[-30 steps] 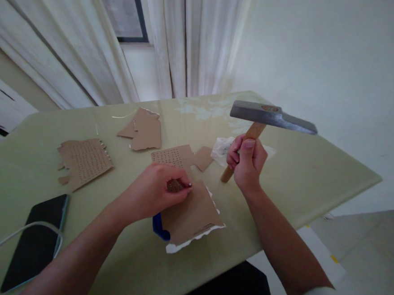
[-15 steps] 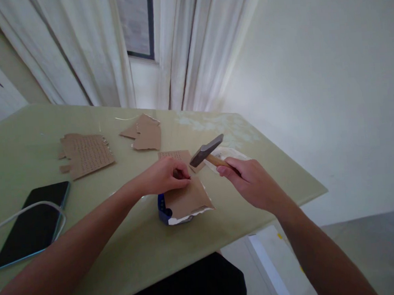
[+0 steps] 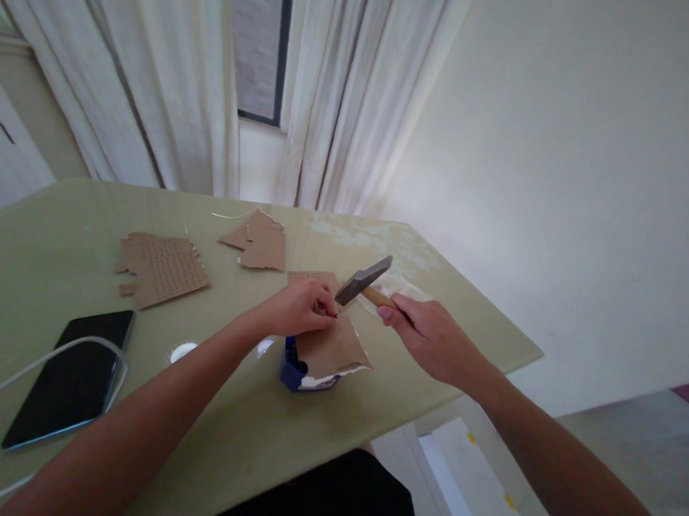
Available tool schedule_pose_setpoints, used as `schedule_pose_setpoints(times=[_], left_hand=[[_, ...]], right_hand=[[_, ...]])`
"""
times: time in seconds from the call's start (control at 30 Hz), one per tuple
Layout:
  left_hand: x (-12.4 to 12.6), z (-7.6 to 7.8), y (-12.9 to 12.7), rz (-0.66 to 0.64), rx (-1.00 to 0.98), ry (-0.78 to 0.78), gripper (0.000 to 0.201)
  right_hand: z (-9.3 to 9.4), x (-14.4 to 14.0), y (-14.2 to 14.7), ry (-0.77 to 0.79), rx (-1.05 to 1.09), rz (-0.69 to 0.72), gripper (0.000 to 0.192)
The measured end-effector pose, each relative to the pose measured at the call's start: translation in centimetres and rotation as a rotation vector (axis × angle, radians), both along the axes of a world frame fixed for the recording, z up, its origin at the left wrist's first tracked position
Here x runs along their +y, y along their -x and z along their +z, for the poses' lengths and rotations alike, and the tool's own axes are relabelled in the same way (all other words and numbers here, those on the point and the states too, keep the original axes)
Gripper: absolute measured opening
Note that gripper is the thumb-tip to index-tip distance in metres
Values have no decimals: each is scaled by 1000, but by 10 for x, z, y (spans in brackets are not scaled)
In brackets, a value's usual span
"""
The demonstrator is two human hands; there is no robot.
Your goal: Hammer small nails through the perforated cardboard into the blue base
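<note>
Currently, nearest the camera, both forearms reach in over the pale green glossy counter (image 3: 53, 231). The right hand (image 3: 429, 331) has its grip closed round the wooden handle of the steel-headed hammer (image 3: 363, 280), whose head sits low, just beside the left fingers. The left hand (image 3: 297, 307) pinches something small between thumb and fingertips against the torn brown cardboard sheet (image 3: 330, 349); it is too small for me to tell whether it is a nail or tack. That sheet rests on top of a blue round object (image 3: 292, 372), mostly hidden beneath it, with a torn white edge showing at the front.

My judgement on doing this step well: keep the strokes short and light while the fingers are this close to the hammer face, strike square rather than glancing, and hold the small piece upright at its base. The cardboard overhangs the blue support, so pressing it flat with the left hand should stop it tipping.

Further left, a black smartphone (image 3: 73, 379) with a white cable (image 3: 45, 357) looped across it lies well apart. Beyond, a perforated brown cardboard piece (image 3: 165, 269) and a smaller torn cardboard scrap (image 3: 261, 244) lie near the far edge, with white curtains (image 3: 149, 91) behind.
</note>
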State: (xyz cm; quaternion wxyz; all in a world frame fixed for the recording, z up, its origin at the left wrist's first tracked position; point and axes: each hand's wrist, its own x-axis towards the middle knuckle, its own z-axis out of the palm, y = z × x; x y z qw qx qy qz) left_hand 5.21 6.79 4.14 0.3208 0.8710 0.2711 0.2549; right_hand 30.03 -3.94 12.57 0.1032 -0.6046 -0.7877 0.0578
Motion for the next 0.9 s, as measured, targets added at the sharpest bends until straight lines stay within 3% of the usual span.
schedule_pose_setpoints(times=[0.1,0.33,0.5,0.7,0.9], left_hand=[[1,-2,-1,0,2,-8,14],[1,-4,-3,30,5,-9,13],[2,-6,-4,40,13,-24,13],[2,-7,-5,61,17,-28,13],[2,-7,-5,57,34,-45,12]], right_hand=[[-7,0,1,51,-56,14,39],[-4,-3,2,-78,-65,-57,41],[-14,0,3,-21,-152,-35,38],[-7,1,2,-95,-69,-92,40],[-13,0,5,11,-150,-52,38]])
